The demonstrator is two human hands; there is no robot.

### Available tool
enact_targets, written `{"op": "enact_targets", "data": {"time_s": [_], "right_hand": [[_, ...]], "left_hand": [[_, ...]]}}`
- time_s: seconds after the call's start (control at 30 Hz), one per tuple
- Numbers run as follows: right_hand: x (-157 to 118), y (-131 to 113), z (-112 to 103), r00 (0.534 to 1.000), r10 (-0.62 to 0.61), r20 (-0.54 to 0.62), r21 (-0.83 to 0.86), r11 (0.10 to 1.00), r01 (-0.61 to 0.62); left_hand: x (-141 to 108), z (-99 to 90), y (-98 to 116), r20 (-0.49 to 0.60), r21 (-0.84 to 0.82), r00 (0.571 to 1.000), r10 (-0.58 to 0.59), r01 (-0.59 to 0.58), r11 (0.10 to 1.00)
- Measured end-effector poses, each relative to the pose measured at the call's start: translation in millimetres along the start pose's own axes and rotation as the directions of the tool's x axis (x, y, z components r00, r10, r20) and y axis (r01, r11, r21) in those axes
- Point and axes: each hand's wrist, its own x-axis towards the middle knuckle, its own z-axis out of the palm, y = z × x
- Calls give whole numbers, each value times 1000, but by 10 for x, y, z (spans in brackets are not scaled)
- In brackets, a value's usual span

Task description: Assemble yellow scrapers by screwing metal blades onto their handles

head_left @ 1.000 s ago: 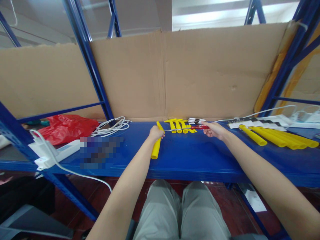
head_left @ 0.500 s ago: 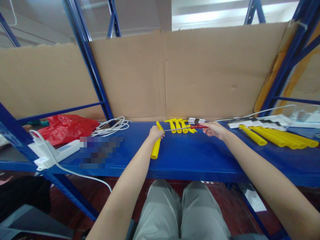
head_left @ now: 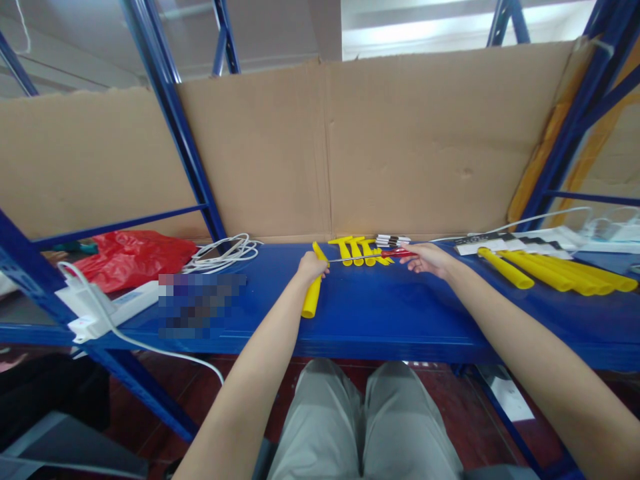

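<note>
Over the blue worktop, left of centre, a yellow tube runs near to far, near end angled slightly left; the left hand clamps its fingers around the far part. A red-handled screwdriver runs crosswise, shaft pointing left at the tube, the right hand's fingers closed on its handle. Beyond, yellow T-shaped pieces lie before a cardboard panel.

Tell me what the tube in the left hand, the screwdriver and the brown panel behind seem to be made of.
Tube: probably smooth plastic, judging by its even yellow colour.
Screwdriver: thin grey shaft, likely bare metal; red handle, perhaps plastic, but too small to be sure.
Panel: matte cardboard by its look, with a vertical crease and uneven top edge.
</note>
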Motion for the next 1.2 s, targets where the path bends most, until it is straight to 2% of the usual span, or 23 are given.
{"op": "enact_targets", "data": {"time_s": [0.5,0.7,0.83,1.0,1.2], "right_hand": [[-57,-57,-11,1000,16,4,26,1000,-17],[-40,-83,-122,996,23,-82,44,999,-19],[-25,-79,-192,996,55,-73,40,998,-52],[10,-32,-301,990,136,-36,-47,989,-138],[38,68,-528,993,113,19,-200,974,-107]], "left_hand": [[32,6,-23,-7,-35,1000,-6,6,999],[86,-30,-55,-50,33,999,-21,22,999],[121,-14,-73,-40,35,999,-17,18,999],[110,5,-74,-26,5,1000,1,-1,1000],[138,10,-91,-5,7,1000,13,-13,1000]]}}
